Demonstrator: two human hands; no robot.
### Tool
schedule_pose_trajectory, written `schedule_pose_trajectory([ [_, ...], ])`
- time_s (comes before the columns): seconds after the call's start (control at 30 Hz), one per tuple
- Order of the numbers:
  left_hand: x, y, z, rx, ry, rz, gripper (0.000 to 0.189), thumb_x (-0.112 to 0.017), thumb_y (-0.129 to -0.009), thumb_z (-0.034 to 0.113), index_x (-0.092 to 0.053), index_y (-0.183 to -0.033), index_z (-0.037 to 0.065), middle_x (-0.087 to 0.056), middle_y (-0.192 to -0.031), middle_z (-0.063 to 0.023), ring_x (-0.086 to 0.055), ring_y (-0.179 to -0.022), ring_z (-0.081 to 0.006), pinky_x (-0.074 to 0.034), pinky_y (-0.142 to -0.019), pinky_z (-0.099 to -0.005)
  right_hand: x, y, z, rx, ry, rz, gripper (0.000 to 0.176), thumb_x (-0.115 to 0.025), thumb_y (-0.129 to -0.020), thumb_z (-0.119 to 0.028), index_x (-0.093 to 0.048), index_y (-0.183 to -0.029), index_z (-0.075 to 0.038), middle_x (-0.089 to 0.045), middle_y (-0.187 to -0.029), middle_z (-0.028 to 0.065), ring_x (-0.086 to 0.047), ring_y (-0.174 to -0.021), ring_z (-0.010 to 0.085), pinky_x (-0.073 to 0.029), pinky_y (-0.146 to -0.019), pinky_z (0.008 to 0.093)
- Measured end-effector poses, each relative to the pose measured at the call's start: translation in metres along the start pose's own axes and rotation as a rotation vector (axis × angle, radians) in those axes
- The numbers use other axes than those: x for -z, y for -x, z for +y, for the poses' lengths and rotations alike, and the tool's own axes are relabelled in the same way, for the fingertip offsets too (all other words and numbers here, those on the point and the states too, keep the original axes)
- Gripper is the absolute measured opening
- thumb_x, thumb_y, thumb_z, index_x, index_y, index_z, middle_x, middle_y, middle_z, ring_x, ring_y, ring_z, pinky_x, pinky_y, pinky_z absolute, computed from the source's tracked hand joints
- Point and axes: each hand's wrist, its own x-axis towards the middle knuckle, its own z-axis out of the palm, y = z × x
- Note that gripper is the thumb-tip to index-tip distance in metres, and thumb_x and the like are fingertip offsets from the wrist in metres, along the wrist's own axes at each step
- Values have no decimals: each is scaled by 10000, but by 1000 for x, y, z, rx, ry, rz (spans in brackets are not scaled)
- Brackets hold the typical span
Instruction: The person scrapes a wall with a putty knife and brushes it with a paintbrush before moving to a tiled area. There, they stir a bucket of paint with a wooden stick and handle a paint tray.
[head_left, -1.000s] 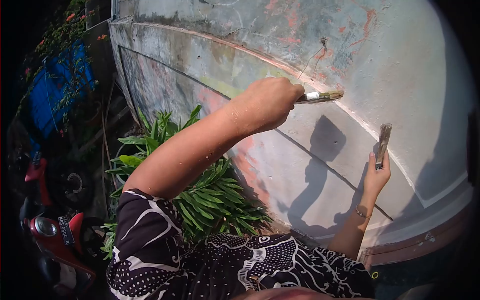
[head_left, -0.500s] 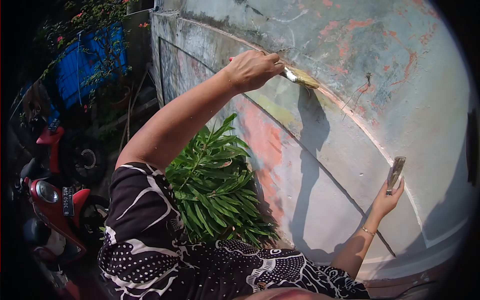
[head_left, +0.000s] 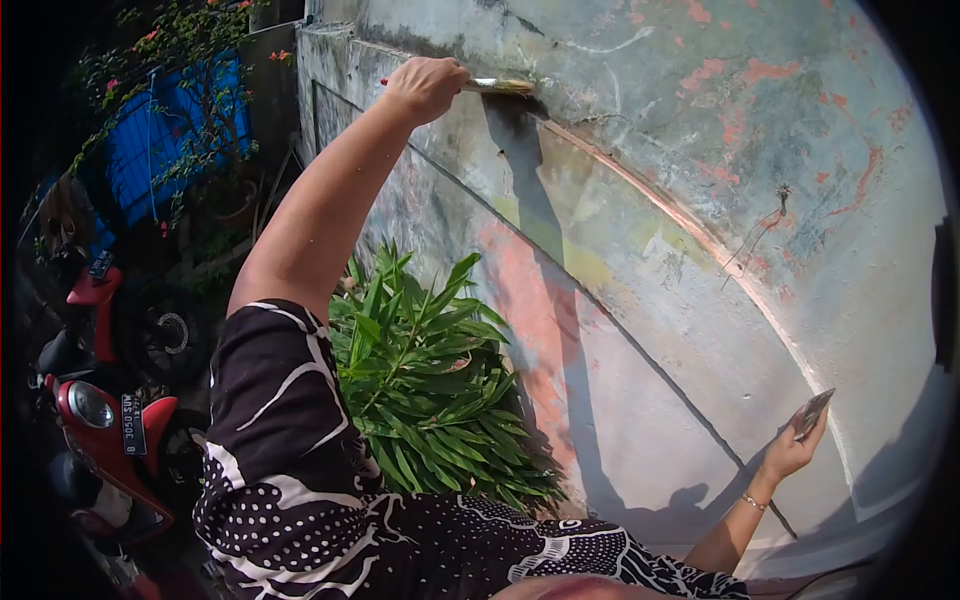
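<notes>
My left hand (head_left: pixel 428 88), arm stretched up and away, is closed around a paintbrush (head_left: pixel 500 86) with a red handle end. Its pale bristles point right, at the weathered wall (head_left: pixel 640 330), beside the raised ledge that curves across it. A pinkish-white strip (head_left: pixel 690 225) runs along this ledge, from near the bristles down to the right. Lower on the right, my right hand (head_left: pixel 790 455) grips a flat, brown-grey, brush-like tool (head_left: pixel 813 410). The tool's free end points up, overlapping the strip in this view. A bracelet circles that wrist.
A leafy green plant (head_left: pixel 430 390) grows against the wall's foot, below my left arm. Red motorbikes (head_left: pixel 110 420) are parked at the left. Behind them hangs a blue sheet (head_left: pixel 180 140) with flowering branches. A thin dark wire (head_left: pixel 783 195) sticks out of the wall.
My left hand has moved up and left along the ledge with the paintbrush. The view has shifted slightly, and the tool in my right hand now tilts more to the right.
</notes>
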Motion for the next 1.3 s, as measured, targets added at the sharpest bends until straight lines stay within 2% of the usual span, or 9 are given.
schedule_pose_trajectory([
  [0.1, -13, 1, -42, 445, -208, -279, 203, -494, -801, 106, -639, -940, 80, -633, -935, -137, -612, -894, -307, -501, -719, -377, -1, 1, 1, 64, 42, 22, 390, -560, -874, -90, -455, -1229, 32, -539, -1186, 114, -526, -1036, 165, -402, -892, 276],
  [0.2, -44, 19, -94, 1052, -235, -607, 287, -513, -845, 269, -649, -1035, 102, -630, -1057, -78, -617, -933, -294, -483, -643, -537, 2, -2, 1, 104, 102, 30, 393, -565, -874, -103, -459, -1228, 29, -537, -1188, 120, -525, -1039, 171, -400, -898, 280],
  [0.37, -9, 70, -98, 1021, -193, -335, 240, -470, -851, 149, -635, -1008, 74, -603, -1065, -134, -613, -929, -307, -506, -740, -396, 0, 0, 4, 24, 159, 41, 395, -576, -874, -147, -478, -1212, 32, -534, -1199, 124, -517, -1061, 187, -389, -916, 292],
  [0.53, 11, 53, -49, 245, -181, 20, 186, -475, -807, 79, -624, -911, 119, -559, -854, -98, -603, -786, -290, -471, -686, -388, -5, 3, 4, 23, 181, 94, 400, -565, -884, -189, -486, -1206, 35, -531, -1202, 135, -515, -1066, 200, -389, -913, 296],
  [0.73, -13, 11, -40, -93, -46, 77, 193, -522, -800, 81, -605, -971, 116, -544, -842, -77, -576, -771, -299, -448, -660, -398, -4, 2, 11, 53, 285, 80, 395, -547, -890, -162, -465, -1219, 41, -495, -1243, 163, -489, -1124, 243, -384, -941, 336],
  [0.87, -31, -17, -70, 46, -111, -25, 152, -500, -773, 46, -617, -865, 77, -602, -913, -81, -593, -875, -297, -477, -724, -386, -3, 1, 9, 47, 349, 76, 398, -549, -889, -174, -469, -1214, 42, -500, -1240, 157, -492, -1125, 251, -389, -937, 338],
  [1.07, -62, 17, -140, 1099, -305, -616, 316, -541, -825, 210, -605, -1105, 77, -573, -1182, -68, -572, -1039, -313, -467, -765, -534, -5, 0, 7, 57, 388, 88, 413, -554, -888, -196, -470, -1215, 42, -509, -1236, 147, -497, -1121, 242, -390, -932, 334],
  [1.13, -71, 49, -152, 1207, -296, -656, 331, -534, -831, 226, -597, -1123, 84, -562, -1198, -71, -564, -1057, -302, -473, -787, -499, -6, 1, 7, 35, 386, 93, 414, -554, -888, -198, -470, -1215, 42, -508, -1237, 145, -496, -1122, 238, -387, -933, 330],
  [1.3, -48, 71, -116, 1034, -173, -225, 262, -485, -852, 188, -561, -1079, 82, -594, -1096, -121, -585, -973, -346, -484, -760, -451, -11, 2, -6, 71, 376, 82, 419, -556, -887, -199, -467, -1218, 42, -504, -1242, 147, -484, -1136, 236, -371, -946, 320],
])
